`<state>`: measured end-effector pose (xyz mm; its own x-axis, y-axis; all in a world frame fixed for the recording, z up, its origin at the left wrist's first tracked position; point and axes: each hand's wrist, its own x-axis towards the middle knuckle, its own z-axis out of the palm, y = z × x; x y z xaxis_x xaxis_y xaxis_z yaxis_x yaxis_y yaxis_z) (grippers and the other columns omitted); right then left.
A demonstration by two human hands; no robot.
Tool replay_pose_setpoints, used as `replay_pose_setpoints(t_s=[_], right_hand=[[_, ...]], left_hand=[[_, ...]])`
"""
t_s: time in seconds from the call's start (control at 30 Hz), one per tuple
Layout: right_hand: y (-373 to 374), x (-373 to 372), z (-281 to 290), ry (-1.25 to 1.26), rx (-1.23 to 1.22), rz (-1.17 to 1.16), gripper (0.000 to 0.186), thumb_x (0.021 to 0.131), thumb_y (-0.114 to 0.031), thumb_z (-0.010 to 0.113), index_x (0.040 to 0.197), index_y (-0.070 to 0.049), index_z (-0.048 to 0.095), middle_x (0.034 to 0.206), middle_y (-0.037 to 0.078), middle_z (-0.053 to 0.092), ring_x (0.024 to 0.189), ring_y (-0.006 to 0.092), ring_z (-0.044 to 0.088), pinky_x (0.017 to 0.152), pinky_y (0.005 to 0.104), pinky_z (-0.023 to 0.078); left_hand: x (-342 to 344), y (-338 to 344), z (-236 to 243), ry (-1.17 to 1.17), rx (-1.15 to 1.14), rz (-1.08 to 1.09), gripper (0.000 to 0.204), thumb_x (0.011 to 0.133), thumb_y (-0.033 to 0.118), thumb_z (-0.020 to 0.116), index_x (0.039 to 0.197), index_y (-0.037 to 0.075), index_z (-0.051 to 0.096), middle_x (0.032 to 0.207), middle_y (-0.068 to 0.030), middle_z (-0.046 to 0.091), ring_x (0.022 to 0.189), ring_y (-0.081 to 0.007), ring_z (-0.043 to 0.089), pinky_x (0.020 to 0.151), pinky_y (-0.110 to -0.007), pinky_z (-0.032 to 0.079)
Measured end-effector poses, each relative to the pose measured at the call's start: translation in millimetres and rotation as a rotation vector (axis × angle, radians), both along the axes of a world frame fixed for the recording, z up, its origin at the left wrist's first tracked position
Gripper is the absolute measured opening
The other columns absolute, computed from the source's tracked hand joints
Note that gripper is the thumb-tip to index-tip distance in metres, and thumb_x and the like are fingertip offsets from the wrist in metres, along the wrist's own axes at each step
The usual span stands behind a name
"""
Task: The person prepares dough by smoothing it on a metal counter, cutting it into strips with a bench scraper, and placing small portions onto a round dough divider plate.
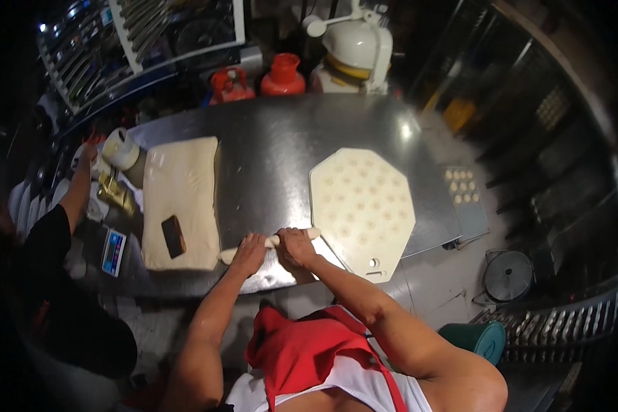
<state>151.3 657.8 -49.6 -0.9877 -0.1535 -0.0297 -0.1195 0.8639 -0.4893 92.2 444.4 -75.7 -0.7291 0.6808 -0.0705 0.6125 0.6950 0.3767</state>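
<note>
we see the left hand (251, 254) and right hand (296, 247) slightly apart, both laid over a dough roll (272, 242) on the metal table (264, 158); whether they grip it, we cannot tell. its ends stick out past them, toward the dough sheet (180, 178) and pale board (372, 248).

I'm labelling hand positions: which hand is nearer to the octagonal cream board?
Right. The right hand is on the dough rope, just left of the octagonal cream board; the left hand is on the same rope, farther left, toward the dough slab.
</note>
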Motion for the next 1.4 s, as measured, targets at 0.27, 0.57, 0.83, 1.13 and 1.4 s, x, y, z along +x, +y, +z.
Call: replay_pose_setpoints(t_s=[0.27,0.57,0.83,1.13,1.4], right_hand=[[-15,11,21,-0.202,-0.424,-0.159,0.050,0.112,-0.049,0.043,0.122,-0.005,0.064,0.104,0.029,0.074,0.104,0.0501,0.070,0.094,0.0576,0.053],[-10,12,23,-0.234,-0.313,0.037,0.061,0.110,-0.060,0.042,0.126,-0.008,0.069,0.105,0.028,0.076,0.104,0.0485,0.072,0.095,0.0569,0.055],[-10,5,9,-0.278,-0.251,0.150,0.049,0.113,-0.048,0.041,0.126,-0.011,0.069,0.106,0.026,0.076,0.106,0.0473,0.072,0.095,0.0564,0.055],[-7,33,25,-0.105,-0.253,0.005,0.045,0.106,-0.044,0.060,0.131,-0.008,0.063,0.125,0.021,0.072,0.120,0.0421,0.066,0.102,0.0568,0.049],[-16,25,53,-0.203,-0.359,0.028,0.058,0.096,-0.038,0.064,0.134,0.006,0.058,0.108,0.033,0.073,0.106,0.0507,0.070,0.093,0.0565,0.054]], left_hand=[[-1,13,57,-1.089,0.160,0.061,0.033,0.102,0.024,0.070,0.127,0.003,0.063,0.099,-0.0081,0.071,0.089,-0.0182,0.068,0.078,-0.037,0.056],[38,6,14,-0.491,0.230,0.148,0.037,0.104,0.026,0.065,0.123,-0.005,0.066,0.118,-0.0294,0.074,0.117,-0.0516,0.067,0.099,-0.055,0.053],[42,13,28,-0.589,-0.124,0.080,0.044,0.108,0.035,0.058,0.118,-0.005,0.070,0.114,-0.0353,0.072,0.112,-0.0527,0.068,0.097,-0.058,0.053],[-19,-21,70,-0.464,-0.168,0.030,0.056,0.099,0.050,0.068,0.142,0.014,0.066,0.134,-0.0251,0.069,0.130,-0.0422,0.064,0.107,-0.053,0.050],[4,-7,72,-0.457,0.291,-0.291,0.078,0.093,0.031,0.081,0.155,0.000,0.047,0.154,-0.0268,0.053,0.145,-0.0479,0.047,0.122,-0.052,0.038]])
